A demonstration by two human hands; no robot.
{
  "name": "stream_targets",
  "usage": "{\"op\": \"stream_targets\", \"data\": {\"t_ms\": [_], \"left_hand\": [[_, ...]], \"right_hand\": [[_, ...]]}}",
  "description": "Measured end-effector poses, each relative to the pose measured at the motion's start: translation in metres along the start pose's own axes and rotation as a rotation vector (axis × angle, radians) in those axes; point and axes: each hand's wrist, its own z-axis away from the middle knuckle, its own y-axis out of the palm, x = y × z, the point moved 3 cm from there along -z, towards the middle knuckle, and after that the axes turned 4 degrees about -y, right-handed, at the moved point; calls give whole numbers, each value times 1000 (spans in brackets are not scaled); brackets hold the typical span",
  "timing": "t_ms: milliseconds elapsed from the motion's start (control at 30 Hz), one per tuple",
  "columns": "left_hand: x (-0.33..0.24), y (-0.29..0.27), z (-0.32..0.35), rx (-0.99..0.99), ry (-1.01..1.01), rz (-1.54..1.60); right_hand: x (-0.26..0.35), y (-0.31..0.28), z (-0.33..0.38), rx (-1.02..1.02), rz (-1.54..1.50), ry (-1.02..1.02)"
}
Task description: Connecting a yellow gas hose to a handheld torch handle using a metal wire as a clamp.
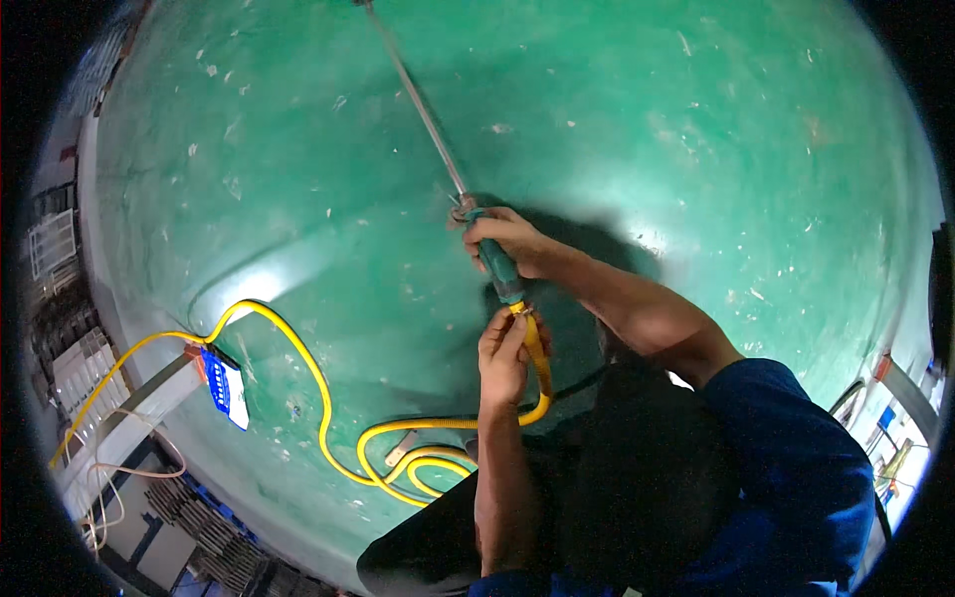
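Observation:
A long spray lance with a thin metal tube (423,109) stretches away from me over the green floor toward the upper left. My right hand (505,239) is wrapped round its dark green handle (504,277), just behind the metal fitting (464,207). Directly below, my left hand (505,348) pinches the yellow hose (538,363) where it joins the handle's rear end. A small metal piece, perhaps a clamp, shows at that joint; the left fingertips partly cover it.
The yellow hose loops over the green floor (328,249) and runs off to the left across a pale beam (139,423). A blue and white packet (225,388) lies beside the beam. Stacked racks and parts (199,532) line the lower left; a post (907,396) stands at the right.

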Motion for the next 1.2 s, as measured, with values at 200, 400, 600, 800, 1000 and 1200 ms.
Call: {"op": "stream_targets", "data": {"t_ms": [200, 400, 600, 800, 1000, 1200], "left_hand": [[11, -36, -15, -38, -204, 211], [-25, -23, -30, -64, -103, 247], [-35, -21, -30, 39, -103, 407], [-49, -13, -28, 154, -93, 452], [-55, -13, -21, 101, -77, 430], [-57, -11, -21, 148, -76, 439]], "right_hand": [[16, 9, 2, -135, 466, 30], [33, -6, 61, -285, 544, 151], [20, 10, 136, -89, 568, 225], [77, 49, 144, 171, 1289, -504], [91, 64, 145, 223, 1431, -521], [91, 62, 144, 166, 1285, -514]]}}
